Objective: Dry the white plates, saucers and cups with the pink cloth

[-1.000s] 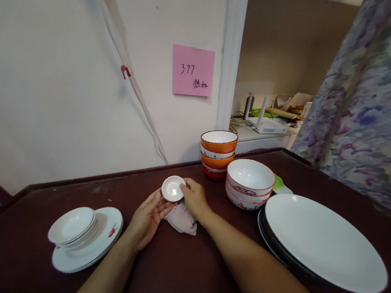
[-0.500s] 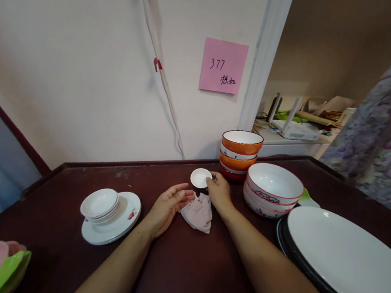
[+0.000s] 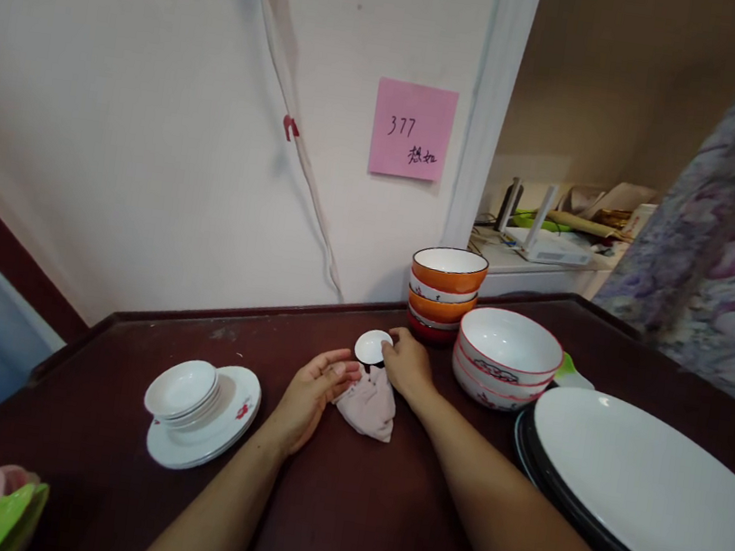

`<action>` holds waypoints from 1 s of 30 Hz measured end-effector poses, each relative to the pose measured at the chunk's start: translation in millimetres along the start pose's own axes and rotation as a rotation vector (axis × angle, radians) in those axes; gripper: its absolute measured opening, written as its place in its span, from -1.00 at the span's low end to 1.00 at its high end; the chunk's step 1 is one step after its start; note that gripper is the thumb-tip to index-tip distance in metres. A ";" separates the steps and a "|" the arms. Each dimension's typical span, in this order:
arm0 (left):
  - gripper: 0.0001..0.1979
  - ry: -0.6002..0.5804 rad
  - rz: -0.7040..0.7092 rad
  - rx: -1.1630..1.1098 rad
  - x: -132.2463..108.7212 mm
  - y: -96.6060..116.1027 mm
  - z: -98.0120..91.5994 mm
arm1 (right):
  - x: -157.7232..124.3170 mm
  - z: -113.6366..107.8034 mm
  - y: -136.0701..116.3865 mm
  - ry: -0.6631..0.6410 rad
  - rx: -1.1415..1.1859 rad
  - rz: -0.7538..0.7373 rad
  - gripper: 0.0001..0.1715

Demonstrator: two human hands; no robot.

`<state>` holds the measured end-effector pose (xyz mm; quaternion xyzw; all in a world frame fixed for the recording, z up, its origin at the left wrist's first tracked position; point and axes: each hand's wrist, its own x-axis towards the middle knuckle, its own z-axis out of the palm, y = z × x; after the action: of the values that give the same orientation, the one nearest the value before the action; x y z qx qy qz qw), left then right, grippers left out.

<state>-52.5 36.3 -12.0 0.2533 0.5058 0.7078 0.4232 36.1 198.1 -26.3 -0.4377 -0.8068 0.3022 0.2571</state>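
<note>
Dark table (image 3: 341, 509): small dish (image 3: 370, 346) just beyond a cloth (image 3: 369, 403), rim pinched by the right hand (image 3: 410, 364); left hand (image 3: 309, 398) loose, unclosed. Probably light, rigid, slick, breakable; best held by its rim.

Right fingers (image 3: 402, 346) apparently pinch dish (image 3: 371, 347).

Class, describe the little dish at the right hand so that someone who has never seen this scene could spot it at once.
On the dark table, find the pale pink cloth beside the left hand. Just beyond it, the right hand holds the small white dish by its edge. Unlike the bowl stack to its right, it is tiny, single and hand-held.
</note>
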 end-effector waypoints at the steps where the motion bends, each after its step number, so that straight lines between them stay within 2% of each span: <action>1: -0.60 0.004 -0.003 0.001 0.0 0.4 0.5 | 0.1 -0.4 -0.4 -0.003 -0.018 -0.001 -0.61; 10: -0.59 0.011 -0.007 0.001 -0.4 1.5 2.3 | -2.1 -4.4 -4.8 -0.051 -0.131 -0.021 -0.62; 30: -0.60 0.005 -0.002 0.021 2.4 0.9 -0.5 | -7.9 -6.7 -11.5 -0.088 -0.233 -0.028 -0.62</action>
<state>-54.5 37.9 -11.5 0.2553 0.5147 0.7026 0.4198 38.1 188.1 -14.7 -0.4397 -0.8530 0.2216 0.1728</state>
